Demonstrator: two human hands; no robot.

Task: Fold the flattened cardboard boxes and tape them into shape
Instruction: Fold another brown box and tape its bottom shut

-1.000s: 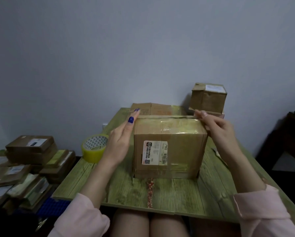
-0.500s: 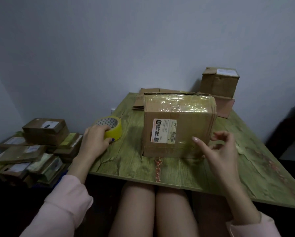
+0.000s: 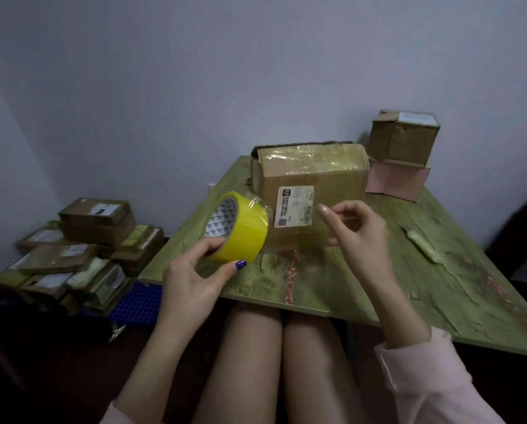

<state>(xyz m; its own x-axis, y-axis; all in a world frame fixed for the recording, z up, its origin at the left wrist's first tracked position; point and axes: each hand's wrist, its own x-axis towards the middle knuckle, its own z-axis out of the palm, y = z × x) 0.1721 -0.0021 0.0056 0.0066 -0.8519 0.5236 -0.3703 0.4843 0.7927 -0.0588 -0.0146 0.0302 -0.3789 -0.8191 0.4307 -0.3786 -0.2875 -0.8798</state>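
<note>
Tape roll [image 3: 236, 229], yellow, sits above the table's [image 3: 409, 301] near edge, gripped by the left hand's [image 3: 192, 280] curled thumb and fingers; the right hand [image 3: 357, 231] pinches the clear strip running from it. Behind them the cardboard box [image 3: 314, 175] stands mid-table, its top taped over.

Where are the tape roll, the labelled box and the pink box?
tape roll [image 3: 245, 234], head view, yellow outer band.
labelled box [image 3: 335, 185], head view, front face.
pink box [image 3: 393, 180], head view, front wall.
</note>
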